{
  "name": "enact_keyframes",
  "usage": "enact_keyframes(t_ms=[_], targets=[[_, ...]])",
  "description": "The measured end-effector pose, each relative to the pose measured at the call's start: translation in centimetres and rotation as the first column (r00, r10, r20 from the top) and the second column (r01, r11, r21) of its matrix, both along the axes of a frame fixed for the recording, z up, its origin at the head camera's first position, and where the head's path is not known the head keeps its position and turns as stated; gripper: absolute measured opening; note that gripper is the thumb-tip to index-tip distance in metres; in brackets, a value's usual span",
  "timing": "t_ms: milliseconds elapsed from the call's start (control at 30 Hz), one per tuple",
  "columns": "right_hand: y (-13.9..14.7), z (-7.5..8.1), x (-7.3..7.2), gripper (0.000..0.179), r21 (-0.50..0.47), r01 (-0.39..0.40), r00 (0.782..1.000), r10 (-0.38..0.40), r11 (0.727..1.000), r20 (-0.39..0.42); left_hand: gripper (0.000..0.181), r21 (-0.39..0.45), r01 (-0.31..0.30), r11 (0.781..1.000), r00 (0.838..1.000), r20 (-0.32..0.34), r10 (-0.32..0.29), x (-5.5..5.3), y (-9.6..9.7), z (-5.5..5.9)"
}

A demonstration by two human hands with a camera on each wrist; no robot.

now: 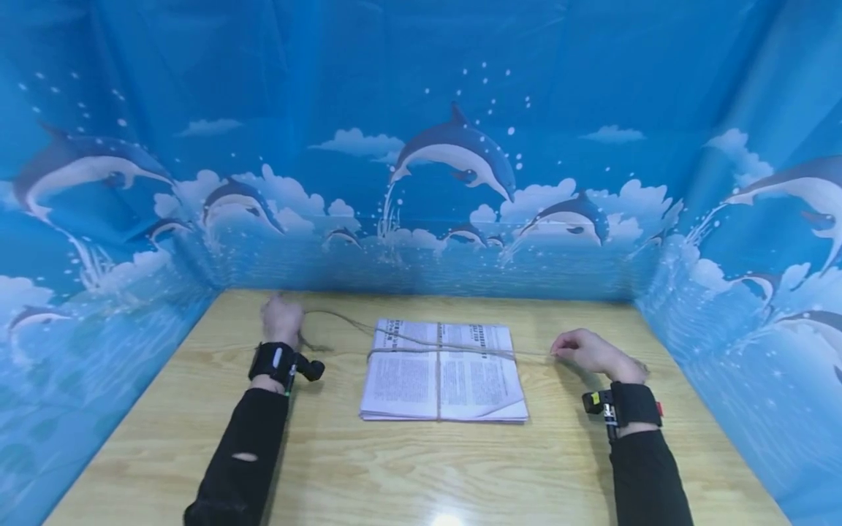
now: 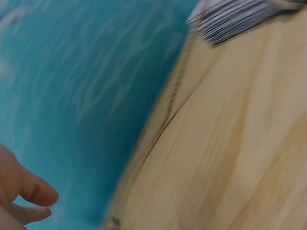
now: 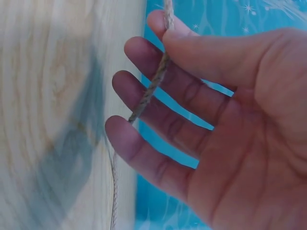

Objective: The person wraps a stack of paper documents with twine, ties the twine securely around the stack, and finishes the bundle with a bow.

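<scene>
A stack of newspapers (image 1: 401, 387) lies on the table, with twine (image 1: 438, 387) running across it both ways. Near the far left corner is my left hand (image 1: 283, 318), blurred in the head view. Its thumb and a finger (image 2: 38, 191) show relaxed in the left wrist view, with no twine between them. One twine end (image 2: 175, 91) trails from the stack along the tabletop near that hand. To the right of the stack, my right hand (image 1: 592, 352) pinches the other twine end (image 3: 152, 88) between thumb and index finger. The twine passes over its loosely bent other fingers.
The wood-grain table (image 1: 408, 475) is bordered at the back and sides by a blue curtain (image 1: 421, 270) printed with dolphins. Black wrist straps with small cameras (image 1: 310, 367) sit on both forearms.
</scene>
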State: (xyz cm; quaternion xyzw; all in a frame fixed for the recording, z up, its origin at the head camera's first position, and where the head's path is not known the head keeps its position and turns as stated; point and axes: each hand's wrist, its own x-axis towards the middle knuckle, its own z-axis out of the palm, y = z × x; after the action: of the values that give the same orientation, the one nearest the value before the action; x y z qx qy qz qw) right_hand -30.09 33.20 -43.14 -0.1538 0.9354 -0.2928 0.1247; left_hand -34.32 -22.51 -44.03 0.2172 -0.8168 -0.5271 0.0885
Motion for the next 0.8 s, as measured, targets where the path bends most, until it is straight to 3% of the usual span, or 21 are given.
enact_keyframes(t_ms=[33, 100, 167, 233, 333, 433, 500, 567, 633, 667, 800], targets=[[0.0, 0.0, 0.0, 0.016, 0.007, 0.001, 1.0, 0.0, 1.0, -0.009, 0.06, -0.107, 0.027, 0.994, 1.0, 0.0, -0.027, 0.0, 0.9, 0.2], [-0.2, 0.0, -0.1, 0.016, 0.02, -0.012, 0.999, 0.013, 1.0, -0.033, 0.051, -0.268, 0.124, 0.955, 0.991, -0.015, -0.133, 0.2, 3.2, 0.7], [-0.5, -0.1, -0.2, 0.014, 0.033, -0.022, 0.998, 0.024, 0.999, -0.055, 0.043, -0.359, 0.257, 0.897, 0.957, -0.032, -0.287, 0.6, 5.8, 1.0], [-0.8, -0.1, -0.2, 0.014, 0.047, -0.05, 0.996, 0.053, 0.998, -0.071, 0.037, -0.417, 0.392, 0.82, 0.899, -0.014, -0.437, 1.2, 8.7, 1.2], [-1.4, -0.2, -0.2, 0.013, 0.042, -0.064, 0.996, 0.066, 0.997, -0.06, 0.036, -0.477, 0.566, 0.673, 0.784, 0.057, -0.619, 2.3, 12.8, 1.2], [-2.2, -0.1, -0.1, 0.016, 0.02, -0.065, 0.997, 0.066, 0.998, -0.04, 0.033, -0.559, 0.638, 0.53, 0.694, 0.119, -0.71, 3.2, 15.9, 0.9], [-2.9, -0.1, -0.1, 0.017, -0.001, -0.067, 0.997, 0.067, 0.998, -0.028, 0.029, -0.63, 0.642, 0.438, 0.658, 0.158, -0.736, 3.5, 17.1, 0.6], [-3.7, -0.1, -0.2, 0.018, -0.021, -0.092, 0.996, 0.092, 0.996, -0.018, 0.028, -0.675, 0.637, 0.373, 0.64, 0.193, -0.744, 3.7, 17.8, 0.3], [-4.6, -0.3, -0.2, 0.016, -0.03, -0.119, 0.993, 0.119, 0.992, -0.007, 0.028, -0.706, 0.628, 0.327, 0.633, 0.219, -0.743, 3.7, 18.1, 0.0], [-5.0, -0.5, -0.2, 0.014, -0.03, -0.128, 0.992, 0.128, 0.991, -0.006, 0.026, -0.706, 0.631, 0.321, 0.632, 0.228, -0.74, 3.6, 18.2, 0.0], [-6.1, -1.0, -0.3, 0.008, -0.023, -0.151, 0.988, 0.15, 0.988, -0.021, 0.012, -0.689, 0.644, 0.332, 0.632, 0.236, -0.738, 3.2, 18.4, -0.2]])
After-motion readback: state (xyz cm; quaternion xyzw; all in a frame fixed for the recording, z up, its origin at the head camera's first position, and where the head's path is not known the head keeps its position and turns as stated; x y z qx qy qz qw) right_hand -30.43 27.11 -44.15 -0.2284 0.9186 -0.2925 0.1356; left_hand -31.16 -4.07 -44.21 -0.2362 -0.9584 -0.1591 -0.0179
